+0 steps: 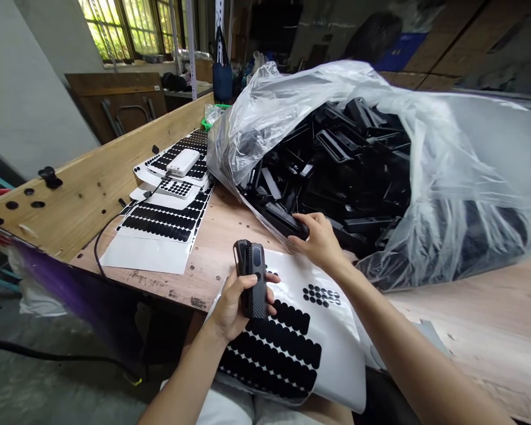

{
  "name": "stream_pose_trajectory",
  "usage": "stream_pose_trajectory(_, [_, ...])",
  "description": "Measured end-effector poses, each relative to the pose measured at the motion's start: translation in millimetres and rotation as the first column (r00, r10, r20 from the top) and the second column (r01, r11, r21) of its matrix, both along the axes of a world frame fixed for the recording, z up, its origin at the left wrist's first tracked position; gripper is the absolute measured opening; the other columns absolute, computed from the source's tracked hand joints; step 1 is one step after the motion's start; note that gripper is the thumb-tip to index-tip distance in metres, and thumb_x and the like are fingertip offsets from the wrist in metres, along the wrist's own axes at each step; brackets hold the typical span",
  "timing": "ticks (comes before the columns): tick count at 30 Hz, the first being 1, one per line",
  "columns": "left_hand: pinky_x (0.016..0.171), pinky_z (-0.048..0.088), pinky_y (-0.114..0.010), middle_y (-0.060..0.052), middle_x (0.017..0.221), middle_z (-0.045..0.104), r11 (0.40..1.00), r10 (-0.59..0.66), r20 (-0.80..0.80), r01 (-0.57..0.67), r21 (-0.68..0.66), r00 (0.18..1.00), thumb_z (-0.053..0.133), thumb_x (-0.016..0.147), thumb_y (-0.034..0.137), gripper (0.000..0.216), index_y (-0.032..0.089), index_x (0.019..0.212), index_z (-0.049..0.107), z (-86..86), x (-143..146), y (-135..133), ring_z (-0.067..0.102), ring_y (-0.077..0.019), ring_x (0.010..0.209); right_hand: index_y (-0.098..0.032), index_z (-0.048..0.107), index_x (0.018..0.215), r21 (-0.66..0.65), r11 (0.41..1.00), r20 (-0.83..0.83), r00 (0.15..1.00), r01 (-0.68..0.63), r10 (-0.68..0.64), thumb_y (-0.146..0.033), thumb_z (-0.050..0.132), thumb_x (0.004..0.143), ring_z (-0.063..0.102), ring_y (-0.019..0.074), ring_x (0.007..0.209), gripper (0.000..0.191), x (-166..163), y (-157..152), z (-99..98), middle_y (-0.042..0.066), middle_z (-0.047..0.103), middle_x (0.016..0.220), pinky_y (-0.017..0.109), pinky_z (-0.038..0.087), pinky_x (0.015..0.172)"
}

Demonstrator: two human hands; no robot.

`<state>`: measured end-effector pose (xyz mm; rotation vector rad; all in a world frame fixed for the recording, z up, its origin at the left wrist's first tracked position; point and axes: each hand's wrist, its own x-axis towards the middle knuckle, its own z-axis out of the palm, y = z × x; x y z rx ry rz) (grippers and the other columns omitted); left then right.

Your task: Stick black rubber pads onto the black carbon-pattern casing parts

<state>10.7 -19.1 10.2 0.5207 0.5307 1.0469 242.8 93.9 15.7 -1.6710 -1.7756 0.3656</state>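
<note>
My left hand (230,307) is closed around a black plastic piece (257,295) with a carbon-fibre pattern and dark oval pads on its face. It is held upright, and a second similar black piece seems to lie against it. My right hand (321,239) reaches to the mouth of a clear plastic bag (446,136), its thumb and fingers closed on the end of a long black plastic piece (279,217). Many similar black pieces (336,147) fill the bag. Below my hands, a white sheet of black round stickers (345,354) lies across the table edge and my lap.
More sticker sheets (144,252) lie on the wooden table (223,221) at the left, with a white power bank (183,162) on top. Its black cable (98,248) runs over the table edge. A raised wooden board (128,150) borders the left side. Behind stands a green basket (207,124).
</note>
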Motion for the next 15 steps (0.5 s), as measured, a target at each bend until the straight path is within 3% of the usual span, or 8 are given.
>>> stream_pose_trajectory(7, [0.050,0.055,-0.022,-0.008,0.097,0.071,1.000,0.024,-0.028,-0.024,0.011,0.999,0.083,0.083,0.043,0.047,0.015,0.111,0.058,-0.5,0,2,0.063,-0.0118,0.063,-0.019,0.071,0.103,-0.120,0.993,-0.215,0.977,-0.015,-0.012,-0.042,0.081,0.075,0.074,0.0291,0.094,0.037,19,-19,-4.2,0.011,0.077,0.098,0.047,0.060,0.088])
stream_pose_trajectory(12, [0.065,0.064,-0.029,-0.011,0.106,0.072,0.997,0.067,-0.038,-0.068,-0.034,0.997,0.085,0.084,0.043,0.050,0.013,0.115,0.061,2.7,4,1,0.067,-0.0155,0.079,-0.020,0.062,0.123,0.030,0.983,-0.340,0.927,0.182,-0.161,-0.050,0.076,0.083,0.068,0.0304,0.114,0.052,8,-43,16.2,0.015,0.073,0.122,0.051,0.052,0.103])
stream_pose_trajectory(15, [0.076,0.067,-0.035,-0.011,0.115,0.072,0.995,0.089,-0.041,-0.091,-0.043,0.995,0.088,0.082,0.041,0.051,0.014,0.116,0.061,4.7,5,0,0.069,-0.0180,0.090,-0.023,0.059,0.129,0.015,0.987,-0.423,0.896,0.157,-0.137,-0.058,0.076,0.084,0.069,0.0297,0.106,0.060,-13,-83,36.4,0.011,0.072,0.114,0.050,0.055,0.096])
